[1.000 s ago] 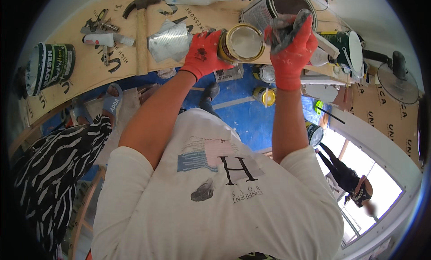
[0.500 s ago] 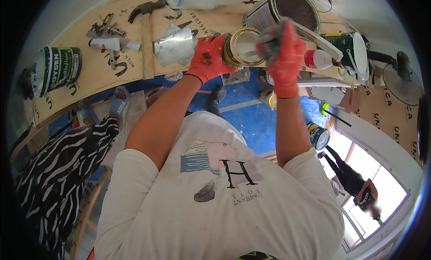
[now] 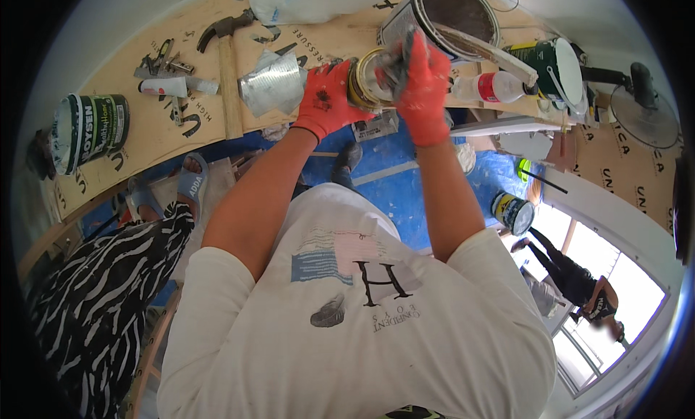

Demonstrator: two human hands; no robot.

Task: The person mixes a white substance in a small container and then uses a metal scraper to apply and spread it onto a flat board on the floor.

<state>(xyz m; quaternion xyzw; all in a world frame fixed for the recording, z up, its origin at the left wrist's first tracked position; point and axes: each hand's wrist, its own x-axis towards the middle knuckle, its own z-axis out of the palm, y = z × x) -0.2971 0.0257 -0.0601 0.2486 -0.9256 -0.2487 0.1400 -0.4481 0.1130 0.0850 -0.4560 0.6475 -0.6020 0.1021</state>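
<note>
A small round metal tin with a yellowish rim (image 3: 359,86) is at the upper centre of the frame, its open mouth turned toward the camera. The left hand, in a red glove with dark smudges (image 3: 326,97), is clamped on the tin's left side. The right hand, in a red glove with a grey-black palm side (image 3: 423,86), is bent over the tin's mouth; its fingers are blurred, and whether they grip anything cannot be told.

Just beyond the right hand, a large grey metal can with a dark interior (image 3: 399,22) stands in the upper right, a pale wooden stick (image 3: 503,59) slanting across its mouth. Below the stick lies a clear plastic bottle with a red label (image 3: 499,87), near a dark green pail with a white top (image 3: 532,61).

Left of the left hand, crumpled silvery sheet (image 3: 274,85) lies on the tan printed surface (image 3: 344,32). Farther toward the upper left are a wooden-handled claw hammer (image 3: 229,75) and a white tube (image 3: 163,87). A dark green tub (image 3: 105,126) sits at the far left.
</note>
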